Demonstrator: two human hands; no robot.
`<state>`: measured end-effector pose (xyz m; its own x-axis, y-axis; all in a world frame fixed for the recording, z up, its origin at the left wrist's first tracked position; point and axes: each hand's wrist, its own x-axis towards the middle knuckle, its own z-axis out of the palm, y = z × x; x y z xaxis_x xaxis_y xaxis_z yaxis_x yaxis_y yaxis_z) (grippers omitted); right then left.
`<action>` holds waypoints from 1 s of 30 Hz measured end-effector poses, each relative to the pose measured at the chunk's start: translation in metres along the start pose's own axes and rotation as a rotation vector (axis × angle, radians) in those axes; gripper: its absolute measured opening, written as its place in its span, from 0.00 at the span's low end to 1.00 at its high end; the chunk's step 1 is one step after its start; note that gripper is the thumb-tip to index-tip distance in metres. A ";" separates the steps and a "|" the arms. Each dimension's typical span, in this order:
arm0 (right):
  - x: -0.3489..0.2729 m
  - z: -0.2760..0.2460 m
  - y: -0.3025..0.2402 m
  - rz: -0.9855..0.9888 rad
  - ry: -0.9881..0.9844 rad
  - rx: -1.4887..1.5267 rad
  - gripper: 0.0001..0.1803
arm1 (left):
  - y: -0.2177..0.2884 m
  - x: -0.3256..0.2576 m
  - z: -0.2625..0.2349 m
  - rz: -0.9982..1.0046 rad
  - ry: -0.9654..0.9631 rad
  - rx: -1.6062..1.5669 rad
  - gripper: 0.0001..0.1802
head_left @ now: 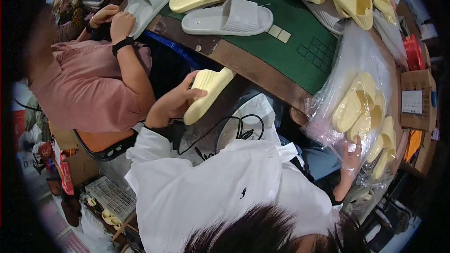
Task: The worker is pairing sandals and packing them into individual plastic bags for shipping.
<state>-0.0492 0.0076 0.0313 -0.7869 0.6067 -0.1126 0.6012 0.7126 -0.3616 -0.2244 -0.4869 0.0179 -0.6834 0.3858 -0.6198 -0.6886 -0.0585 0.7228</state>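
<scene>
From the head, one fisheye view looks down, close over the white shirt (201,182) and worktable (265,74).

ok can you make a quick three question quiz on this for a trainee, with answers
1. What is the person's left hand holding?
2. True or false: the mat on the tabletop is red.
3. Fill in: the person's right hand is at a clear plastic ____ with yellow slippers inside.

Key:
1. A single yellow slipper.
2. False; the mat is green.
3. Bag.
</scene>
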 end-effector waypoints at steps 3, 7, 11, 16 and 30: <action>0.016 0.016 0.054 -0.299 0.122 -0.076 0.32 | 0.012 -0.024 -0.020 -0.067 0.001 0.167 0.47; 0.011 0.012 0.030 0.003 -0.076 -0.062 0.33 | 0.015 -0.044 -0.018 -0.052 0.044 0.225 0.49; 0.008 0.015 0.015 -0.015 -0.052 0.020 0.37 | -0.025 -0.034 -0.034 0.039 0.125 -0.107 0.49; 0.008 0.016 0.016 -0.167 -0.029 -0.132 0.38 | -0.055 -0.022 -0.039 -0.026 0.269 -0.192 0.48; -0.010 0.043 -0.149 -0.377 -0.302 -0.664 0.32 | -0.075 0.001 -0.074 -0.114 0.274 0.099 0.52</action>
<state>-0.1368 -0.1204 0.0467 -0.8992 0.2317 -0.3712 0.1719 0.9671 0.1874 -0.1915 -0.5498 -0.0591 -0.6520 0.1210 -0.7485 -0.7471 0.0657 0.6614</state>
